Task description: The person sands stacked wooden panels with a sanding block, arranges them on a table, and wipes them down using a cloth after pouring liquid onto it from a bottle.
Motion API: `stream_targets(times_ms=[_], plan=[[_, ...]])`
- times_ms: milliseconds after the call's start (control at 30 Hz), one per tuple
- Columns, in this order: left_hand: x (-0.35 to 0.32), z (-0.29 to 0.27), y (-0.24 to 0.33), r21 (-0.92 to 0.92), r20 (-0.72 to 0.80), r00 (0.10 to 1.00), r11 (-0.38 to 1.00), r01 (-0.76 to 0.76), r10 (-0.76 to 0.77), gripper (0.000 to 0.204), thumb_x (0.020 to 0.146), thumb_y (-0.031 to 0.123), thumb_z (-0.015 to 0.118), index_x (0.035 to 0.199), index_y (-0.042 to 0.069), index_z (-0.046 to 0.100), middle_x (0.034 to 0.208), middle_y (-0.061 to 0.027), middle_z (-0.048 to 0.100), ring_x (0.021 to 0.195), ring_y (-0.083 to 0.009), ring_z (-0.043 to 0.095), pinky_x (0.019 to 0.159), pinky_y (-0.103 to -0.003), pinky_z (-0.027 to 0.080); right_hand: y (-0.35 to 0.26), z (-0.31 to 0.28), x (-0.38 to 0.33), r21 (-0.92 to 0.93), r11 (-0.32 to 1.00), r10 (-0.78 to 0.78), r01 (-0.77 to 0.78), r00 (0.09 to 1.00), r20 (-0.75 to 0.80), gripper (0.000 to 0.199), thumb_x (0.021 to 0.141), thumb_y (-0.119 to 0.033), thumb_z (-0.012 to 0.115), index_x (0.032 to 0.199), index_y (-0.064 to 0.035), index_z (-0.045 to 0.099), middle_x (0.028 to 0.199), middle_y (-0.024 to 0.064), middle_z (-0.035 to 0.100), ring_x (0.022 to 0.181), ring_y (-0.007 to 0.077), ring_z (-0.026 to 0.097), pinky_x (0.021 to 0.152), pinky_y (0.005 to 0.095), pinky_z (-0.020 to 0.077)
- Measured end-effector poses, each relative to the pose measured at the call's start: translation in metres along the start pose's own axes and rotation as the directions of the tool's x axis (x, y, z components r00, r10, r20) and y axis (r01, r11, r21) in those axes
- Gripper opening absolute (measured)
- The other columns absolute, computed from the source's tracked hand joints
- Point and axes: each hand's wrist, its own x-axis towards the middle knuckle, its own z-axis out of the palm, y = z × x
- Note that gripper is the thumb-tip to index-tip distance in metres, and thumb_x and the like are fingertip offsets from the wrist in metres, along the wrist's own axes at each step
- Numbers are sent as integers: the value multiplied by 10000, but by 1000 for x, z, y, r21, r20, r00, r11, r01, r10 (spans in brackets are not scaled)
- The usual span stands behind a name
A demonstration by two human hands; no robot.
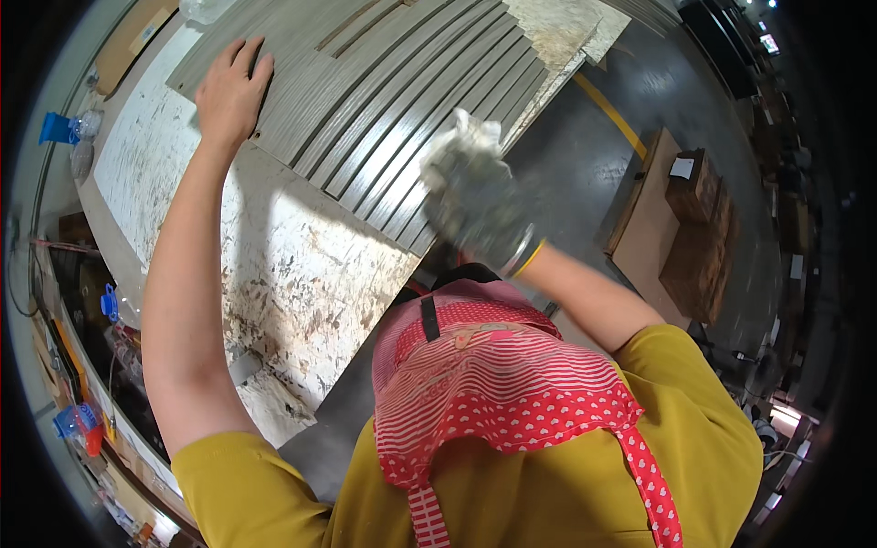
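A grey wood-grain panel (pixel 301 114) with long slots cut along it lies at a slant on the worktable. My bare left hand (pixel 232 96) rests flat near its left end, fingers spread, holding nothing. My right hand (pixel 480 201), in a dark grey work glove and blurred by motion, is closed on a crumpled white rag (pixel 473 131). Rag and glove are over the slats at the panel's right side, by the table edge. How the fingers wrap the rag is partly hidden.
The white worktable (pixel 315 274) is stained and flecked with paint. Cardboard boxes (pixel 699 237) stand on the floor to the right, past a yellow floor line (pixel 610 114). Plastic bottles with blue caps (pixel 62 129) sit along the left side.
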Motion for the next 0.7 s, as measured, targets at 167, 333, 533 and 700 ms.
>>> stream_targets(times_ms=[167,333,533,700], plan=[[7,-3,6,-46,30,999,999,20,-19,472,915,444,431,1323,218,502,1381,-70,459,1266,-271,429,1046,-440,298,-61,37,-33,426,900,-34,91,990,-140,311,817,-223,579,1113,-129,566,1155,125,530,1113,304,502,967,497,379],[0,7,-10,12,57,997,999,44,-45,467,933,434,410,1346,227,476,1393,-76,438,1293,-269,402,1057,-443,287,-72,25,-31,328,912,-270,247,962,27,259,817,-196,521,1015,-57,615,945,90,570,952,255,569,865,452,463],[1,-8,5,-7,112,993,999,47,-46,459,946,403,404,1356,207,464,1409,-85,417,1303,-266,391,1056,-439,294,-7,3,-24,967,159,409,-199,905,119,403,812,-134,617,1210,-113,556,1065,59,580,1023,232,574,896,377,498],[2,-10,7,18,113,992,999,47,-49,450,948,384,415,1351,192,471,1406,-94,419,1299,-270,396,1059,-430,294,-16,26,3,214,907,-273,363,893,-359,547,731,-371,635,1170,-55,556,1084,86,559,1056,257,532,919,464,445]])
